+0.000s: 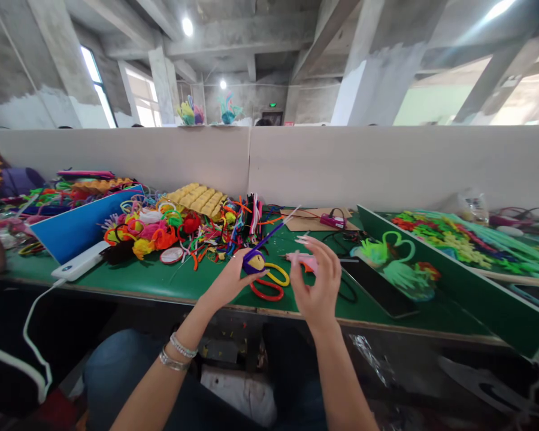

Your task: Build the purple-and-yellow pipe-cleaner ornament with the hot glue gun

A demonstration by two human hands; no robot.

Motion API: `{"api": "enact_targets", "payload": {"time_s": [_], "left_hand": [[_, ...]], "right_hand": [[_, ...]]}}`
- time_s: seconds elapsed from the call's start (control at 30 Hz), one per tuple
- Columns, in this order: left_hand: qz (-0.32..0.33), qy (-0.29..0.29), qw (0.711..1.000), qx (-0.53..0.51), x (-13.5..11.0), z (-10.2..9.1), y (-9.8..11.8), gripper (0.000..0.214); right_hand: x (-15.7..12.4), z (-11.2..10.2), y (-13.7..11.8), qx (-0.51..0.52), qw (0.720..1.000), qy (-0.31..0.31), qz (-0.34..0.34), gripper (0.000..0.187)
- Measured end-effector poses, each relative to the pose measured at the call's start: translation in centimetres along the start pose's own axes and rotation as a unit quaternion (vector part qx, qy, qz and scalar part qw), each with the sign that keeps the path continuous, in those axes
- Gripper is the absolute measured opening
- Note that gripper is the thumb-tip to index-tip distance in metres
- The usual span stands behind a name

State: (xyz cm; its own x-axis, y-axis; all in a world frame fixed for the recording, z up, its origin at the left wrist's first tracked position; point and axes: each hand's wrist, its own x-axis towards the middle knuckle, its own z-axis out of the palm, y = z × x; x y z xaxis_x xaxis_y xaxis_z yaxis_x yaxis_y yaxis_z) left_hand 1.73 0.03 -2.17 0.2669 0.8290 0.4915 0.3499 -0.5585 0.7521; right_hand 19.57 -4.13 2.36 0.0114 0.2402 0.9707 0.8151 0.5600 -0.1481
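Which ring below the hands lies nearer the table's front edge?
The red ring; the yellow ring lies just behind it, farther back.

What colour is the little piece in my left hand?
The piece in the left hand is purple with a yellow patch; head view.

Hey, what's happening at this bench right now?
A person sits at a green-topped bench. Their left hand pinches a purple and yellow piece with a long purple stem. The right hand is open beside it, fingers spread, holding nothing, near a pink tool. A red ring and a yellow ring lie below; a colourful craft pile sits left.
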Motion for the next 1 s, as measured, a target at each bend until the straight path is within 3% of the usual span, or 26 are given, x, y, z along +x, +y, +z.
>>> {"api": "enact_targets", "payload": {"time_s": [0.1, 0.2, 0.4, 0.63, 1.0], "left_hand": [[0.047, -0.015, 0.996, 0.075, -0.1, -0.1, -0.5, 0.049], [0.075, -0.035, 0.989, 0.125, -0.2, -0.2, -0.8, 0.045], [0.097, -0.055, 0.978, 0.177, 0.0, -0.3, -0.6, 0.044], [0.09, -0.056, 0.986, 0.128, -0.1, -0.5, 0.0, 0.044], [0.075, -0.085, 0.991, 0.069, -0.2, -1.0, 0.9, 0.047]], "right_hand": [[-0.3, 0.6, -1.0, -0.026, 0.994, -0.041, -0.102, 0.038], [-0.4, 1.1, -1.3, -0.058, 0.982, -0.121, -0.134, 0.034], [-0.5, 1.6, -1.0, -0.066, 0.97, -0.211, -0.104, 0.03], [-1.0, 1.8, 0.0, -0.095, 0.955, -0.271, -0.069, 0.021], [-0.8, 0.9, 0.9, 0.022, 0.947, -0.32, -0.027, 0.018]]}}
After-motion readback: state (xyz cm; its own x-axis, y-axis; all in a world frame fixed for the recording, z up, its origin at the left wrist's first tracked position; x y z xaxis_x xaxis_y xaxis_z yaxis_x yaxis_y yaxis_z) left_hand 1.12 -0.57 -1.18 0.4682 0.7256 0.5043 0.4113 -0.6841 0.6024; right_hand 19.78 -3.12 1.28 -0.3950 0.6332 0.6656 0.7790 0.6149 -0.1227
